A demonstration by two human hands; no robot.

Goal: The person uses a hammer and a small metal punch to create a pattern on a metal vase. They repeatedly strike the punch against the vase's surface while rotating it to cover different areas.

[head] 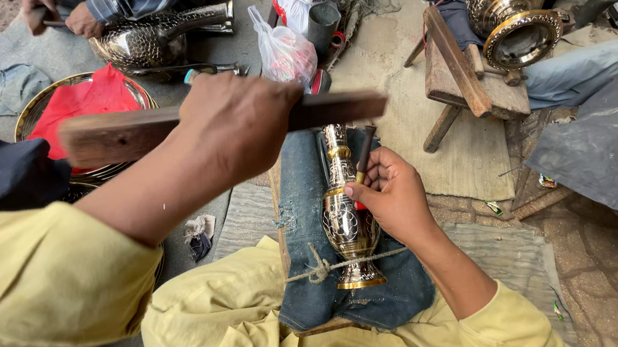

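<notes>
Brass, engraved, the vase (348,219) lies at lower centre on a denim-covered board (306,220), tied down with cord. The right hand (395,195) clamps a chisel (361,162) against it. The left hand (235,124), above and left, grips a wooden bar (121,133).

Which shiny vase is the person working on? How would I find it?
Find the blue denim cloth over the person's lap. On it lies a slim engraved brass vase, tied down with string and steadied by the right hand. The other brass vessels are rounder, farther away.

Mustard-yellow long sleeves and matching yellow trousers; both forearms bare past the pushed-up cuffs
</notes>
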